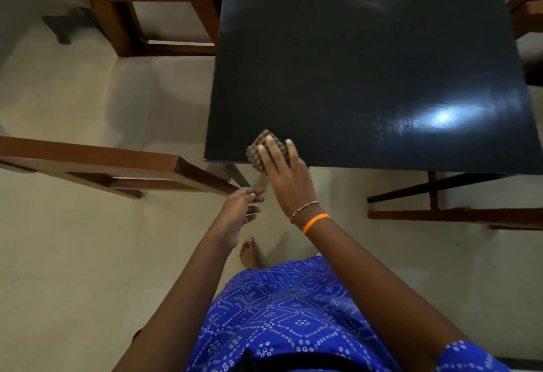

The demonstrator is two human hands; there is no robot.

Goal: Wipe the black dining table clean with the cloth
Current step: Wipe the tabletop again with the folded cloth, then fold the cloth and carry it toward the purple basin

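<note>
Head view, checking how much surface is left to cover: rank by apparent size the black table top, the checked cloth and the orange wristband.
1. Black glossy table top, by far largest.
2. Brown checked cloth, partly under the right hand.
3. Thin orange wristband.

right hand [283, 172] flat on cloth [261, 148] | table [352, 63] near edge | left hand [241, 210] perhaps cupped below

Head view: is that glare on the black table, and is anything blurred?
Head view: two bright light reflections on the black table, one near, one at the far end; right hand and cloth sharp; straight table edges bow from wide-angle distortion.
</note>
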